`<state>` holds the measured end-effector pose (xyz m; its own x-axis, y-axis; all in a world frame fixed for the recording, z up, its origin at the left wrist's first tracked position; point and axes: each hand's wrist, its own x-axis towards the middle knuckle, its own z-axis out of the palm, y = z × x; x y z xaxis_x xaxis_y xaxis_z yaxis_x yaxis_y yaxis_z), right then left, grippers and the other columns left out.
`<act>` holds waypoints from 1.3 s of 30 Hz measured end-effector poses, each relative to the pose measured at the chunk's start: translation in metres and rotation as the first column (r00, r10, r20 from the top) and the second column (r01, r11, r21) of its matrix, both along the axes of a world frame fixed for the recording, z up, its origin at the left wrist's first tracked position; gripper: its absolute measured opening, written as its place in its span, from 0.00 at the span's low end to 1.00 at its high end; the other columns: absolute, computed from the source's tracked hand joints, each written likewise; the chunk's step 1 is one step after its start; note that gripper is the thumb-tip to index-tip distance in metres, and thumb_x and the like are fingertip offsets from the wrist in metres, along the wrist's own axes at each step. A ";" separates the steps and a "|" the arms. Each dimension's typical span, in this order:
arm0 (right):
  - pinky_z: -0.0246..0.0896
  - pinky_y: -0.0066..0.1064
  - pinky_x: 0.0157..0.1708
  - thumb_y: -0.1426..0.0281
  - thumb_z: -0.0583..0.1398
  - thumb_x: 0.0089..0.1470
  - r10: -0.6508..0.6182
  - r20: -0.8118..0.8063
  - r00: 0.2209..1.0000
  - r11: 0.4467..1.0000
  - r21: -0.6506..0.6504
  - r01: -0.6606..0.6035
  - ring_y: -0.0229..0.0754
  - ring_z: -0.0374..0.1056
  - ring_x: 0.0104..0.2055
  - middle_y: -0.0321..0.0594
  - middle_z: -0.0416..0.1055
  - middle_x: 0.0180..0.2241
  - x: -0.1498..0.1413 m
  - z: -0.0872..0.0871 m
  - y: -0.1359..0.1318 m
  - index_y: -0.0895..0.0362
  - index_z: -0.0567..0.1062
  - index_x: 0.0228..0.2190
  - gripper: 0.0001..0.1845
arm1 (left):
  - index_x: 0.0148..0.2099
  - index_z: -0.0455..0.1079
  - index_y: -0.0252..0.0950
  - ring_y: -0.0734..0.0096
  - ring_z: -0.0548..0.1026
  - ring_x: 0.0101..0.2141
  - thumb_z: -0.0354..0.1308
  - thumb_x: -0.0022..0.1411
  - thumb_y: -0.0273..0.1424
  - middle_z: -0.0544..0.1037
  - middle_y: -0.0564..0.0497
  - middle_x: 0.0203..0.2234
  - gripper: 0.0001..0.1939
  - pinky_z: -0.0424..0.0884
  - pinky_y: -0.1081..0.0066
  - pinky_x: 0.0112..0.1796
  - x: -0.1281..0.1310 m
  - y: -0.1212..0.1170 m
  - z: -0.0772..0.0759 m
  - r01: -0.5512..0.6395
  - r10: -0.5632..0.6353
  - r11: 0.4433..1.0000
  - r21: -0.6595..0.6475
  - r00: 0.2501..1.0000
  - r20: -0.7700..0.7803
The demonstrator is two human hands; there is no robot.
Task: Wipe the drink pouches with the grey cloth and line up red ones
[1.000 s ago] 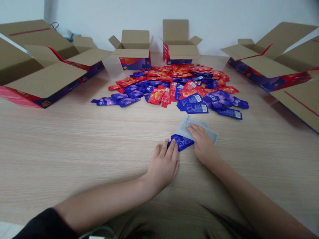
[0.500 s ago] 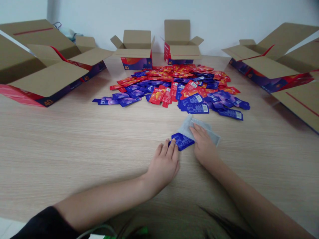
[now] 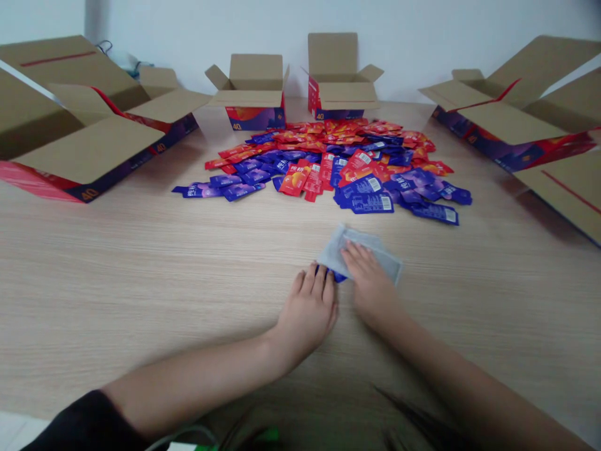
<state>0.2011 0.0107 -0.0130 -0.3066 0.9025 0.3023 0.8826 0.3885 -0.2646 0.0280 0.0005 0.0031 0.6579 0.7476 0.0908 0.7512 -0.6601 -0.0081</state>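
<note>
A blue sachet (image 3: 339,277) lies flat on the table in front of me, mostly covered by a grey-white cloth (image 3: 385,255). My left hand (image 3: 308,307) has its fingertips pressed down on the sachet's left edge, holding it against the tabletop. With my right hand (image 3: 369,279) I hold the folded cloth, fingers pressed onto it from above, over the sachet. The two hands are close together but apart. Only a thin lower strip of the sachet shows below the cloth.
Beyond my hands spreads a pile of red sachets (image 3: 297,180) and blue sachets (image 3: 367,202). Flapped-open cartons stand around it: a left carton (image 3: 123,170), two back cartons (image 3: 248,119) (image 3: 340,114), and a right carton (image 3: 498,150). A pale wood-grain table (image 3: 141,275) lies under everything.
My right hand has moved left with the cloth, which now covers most of the blue sachet. The left hand stays on the sachet's left edge.
</note>
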 end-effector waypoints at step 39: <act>0.49 0.51 0.63 0.82 0.47 0.49 0.056 -0.095 0.994 0.998 -0.021 -0.059 0.49 0.49 0.66 0.55 0.58 0.62 0.012 0.000 0.005 0.68 0.62 0.59 0.34 | 0.59 0.65 0.25 0.49 0.64 0.58 0.49 0.66 0.35 0.67 0.33 0.57 0.24 0.61 0.55 0.55 0.000 0.002 -0.001 -0.022 0.022 1.000 0.006 1.000 -0.017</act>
<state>0.2126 0.0157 -0.0130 -0.3294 0.8916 0.3107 0.8295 0.4305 -0.3558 0.0279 0.0024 0.0022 0.6425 0.7616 0.0840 0.7655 -0.6430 -0.0249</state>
